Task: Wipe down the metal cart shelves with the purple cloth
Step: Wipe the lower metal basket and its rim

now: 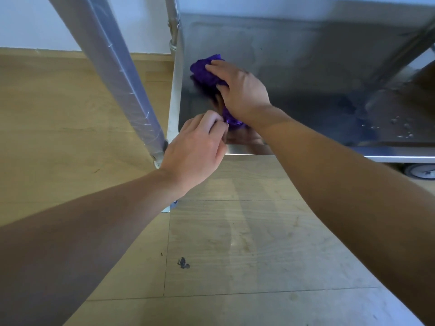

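Observation:
The purple cloth (204, 69) lies bunched on the lower metal cart shelf (306, 67), near its left side. My right hand (240, 88) lies flat on top of the cloth, pressing it onto the steel, fingers pointing left. A tail of the cloth pokes out below the right wrist. My left hand (197, 147) is at the shelf's front left corner and pinches that tail between fingertips. Much of the cloth is hidden under my right hand.
A wrapped metal post (113, 67) slants across the upper left, and a second upright post (173, 22) stands at the shelf's back left corner. Water droplets (397, 128) sit on the shelf at right. A caster wheel (421, 171) shows below. Wooden floor (235, 243) lies beneath.

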Demonstrator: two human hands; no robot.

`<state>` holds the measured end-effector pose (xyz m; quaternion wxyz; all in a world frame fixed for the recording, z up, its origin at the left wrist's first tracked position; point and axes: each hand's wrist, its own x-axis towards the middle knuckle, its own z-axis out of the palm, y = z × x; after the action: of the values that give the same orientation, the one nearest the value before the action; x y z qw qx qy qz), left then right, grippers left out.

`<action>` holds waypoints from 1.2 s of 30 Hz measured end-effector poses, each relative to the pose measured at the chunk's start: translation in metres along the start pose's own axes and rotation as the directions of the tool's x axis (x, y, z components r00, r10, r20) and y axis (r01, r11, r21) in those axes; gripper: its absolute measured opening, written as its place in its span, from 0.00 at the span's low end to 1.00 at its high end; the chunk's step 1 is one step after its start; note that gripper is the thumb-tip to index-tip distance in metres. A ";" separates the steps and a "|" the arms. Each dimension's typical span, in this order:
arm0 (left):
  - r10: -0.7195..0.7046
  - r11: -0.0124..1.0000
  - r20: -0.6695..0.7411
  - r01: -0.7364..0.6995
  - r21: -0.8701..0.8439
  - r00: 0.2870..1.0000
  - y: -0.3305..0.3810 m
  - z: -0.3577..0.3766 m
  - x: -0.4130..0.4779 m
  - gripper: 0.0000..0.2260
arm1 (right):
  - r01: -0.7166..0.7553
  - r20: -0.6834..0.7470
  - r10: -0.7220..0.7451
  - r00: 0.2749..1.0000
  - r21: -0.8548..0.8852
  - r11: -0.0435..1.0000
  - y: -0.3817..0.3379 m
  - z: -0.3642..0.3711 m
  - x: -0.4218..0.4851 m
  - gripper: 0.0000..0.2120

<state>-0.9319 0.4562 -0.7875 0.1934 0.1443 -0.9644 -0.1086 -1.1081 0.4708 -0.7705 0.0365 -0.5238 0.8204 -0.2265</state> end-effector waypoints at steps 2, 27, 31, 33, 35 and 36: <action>-0.003 1.000 0.015 0.002 0.031 1.000 0.003 0.000 0.001 0.12 | -0.037 -0.026 0.037 0.999 -0.019 0.999 0.014 -0.008 -0.009 0.23; -0.066 0.998 0.025 0.066 0.013 0.997 0.028 -0.013 0.000 0.12 | -0.024 -0.007 0.023 1.000 -0.180 0.983 0.044 -0.049 -0.128 0.23; 0.051 0.998 0.102 -0.054 0.027 0.993 0.058 -0.013 0.005 0.09 | -0.222 -0.067 0.215 0.974 -0.131 0.966 0.101 -0.088 -0.148 0.22; 0.141 0.988 0.163 -0.150 0.046 0.977 0.074 -0.009 0.009 0.08 | -0.330 -0.093 0.321 0.943 -0.112 0.937 0.124 -0.104 -0.161 0.22; 0.179 0.981 0.186 -0.190 0.039 0.966 0.088 0.001 0.021 0.08 | -0.411 -0.128 0.397 0.909 -0.109 0.905 0.141 -0.116 -0.175 0.22; 0.183 0.981 0.179 -0.192 0.032 0.967 0.096 0.007 0.028 0.09 | -0.444 -0.145 0.428 0.892 -0.110 0.889 0.146 -0.121 -0.180 0.22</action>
<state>-0.9819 0.5383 -0.7590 0.1137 0.0471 -0.9893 -0.0785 -1.1859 0.7200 -0.7542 0.0017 -0.3131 0.9316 -0.1845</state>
